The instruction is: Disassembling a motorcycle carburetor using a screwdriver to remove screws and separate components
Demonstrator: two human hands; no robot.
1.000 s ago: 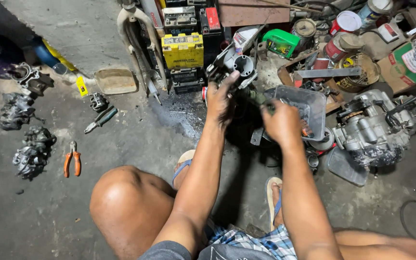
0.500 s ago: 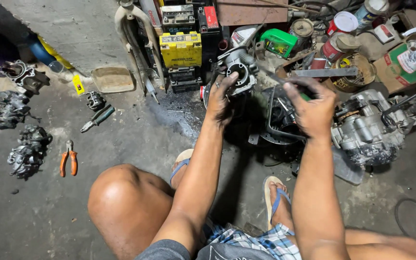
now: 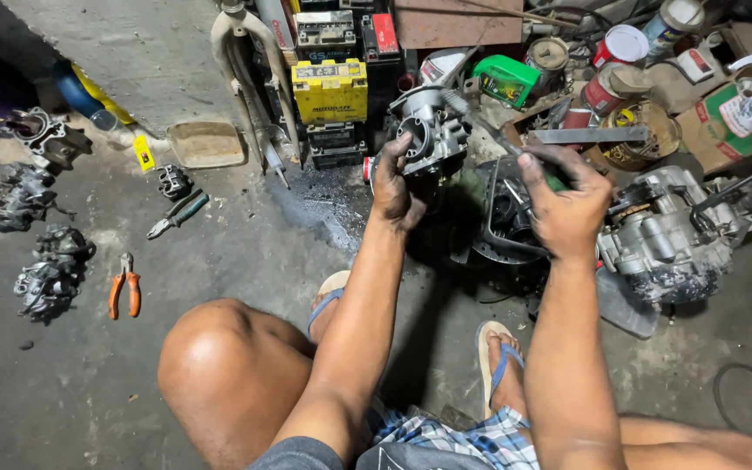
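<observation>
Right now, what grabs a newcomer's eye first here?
At centre, the left hand holds up a grey metal carburetor, while the right hand works a green-handled tool toward it. Behind them a bright yellow battery stands against the clutter. At far left, orange-handled pliers lie on the concrete floor beside dirty engine parts.

Pliers (image 3: 124,294) lie left of the knee (carburettor (image 3: 429,132) ahead, engine (image 3: 668,235) right).
</observation>
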